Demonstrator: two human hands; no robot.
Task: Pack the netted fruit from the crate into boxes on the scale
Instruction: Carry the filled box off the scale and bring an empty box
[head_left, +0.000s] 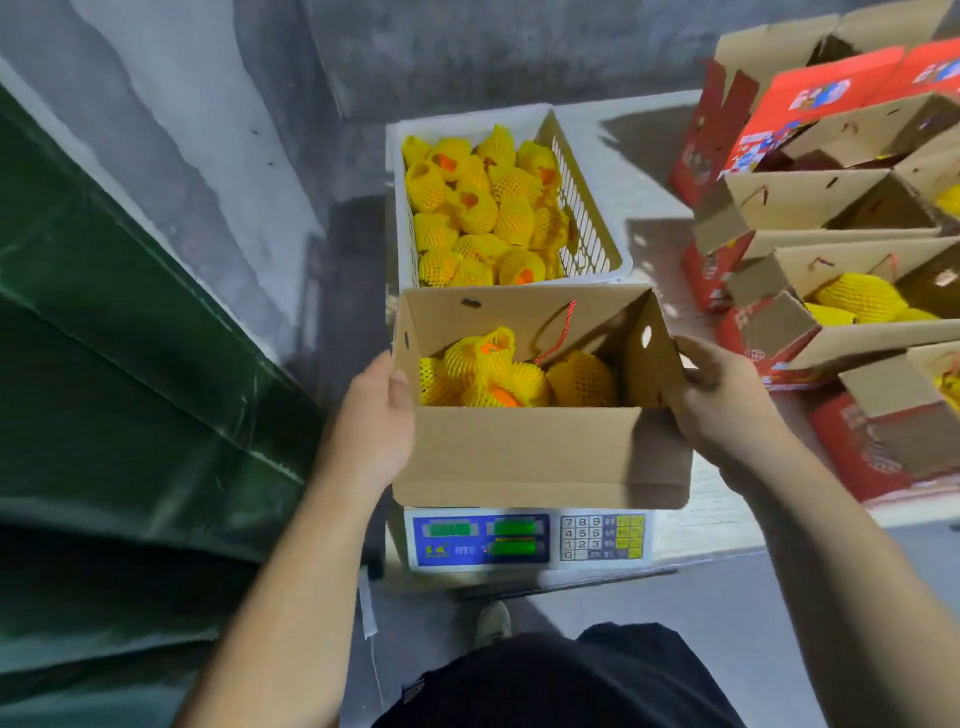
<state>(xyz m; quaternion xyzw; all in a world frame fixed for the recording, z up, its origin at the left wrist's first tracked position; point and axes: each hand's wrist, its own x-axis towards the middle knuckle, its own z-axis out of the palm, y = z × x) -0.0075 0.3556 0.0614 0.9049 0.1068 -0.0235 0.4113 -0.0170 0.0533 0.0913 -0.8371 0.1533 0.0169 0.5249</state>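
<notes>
An open cardboard box stands on the white scale, with several fruits in yellow foam netting inside and a red cord handle on its back flap. My left hand grips the box's left wall, thumb over the rim. My right hand holds the right wall, thumb hooked on the flap. Just behind the box, the white crate is full of netted fruit.
Several open red-and-brown boxes crowd the white table at the right, some holding netted fruit. A green tarp slopes at the left. My shoe shows on the grey floor below the scale.
</notes>
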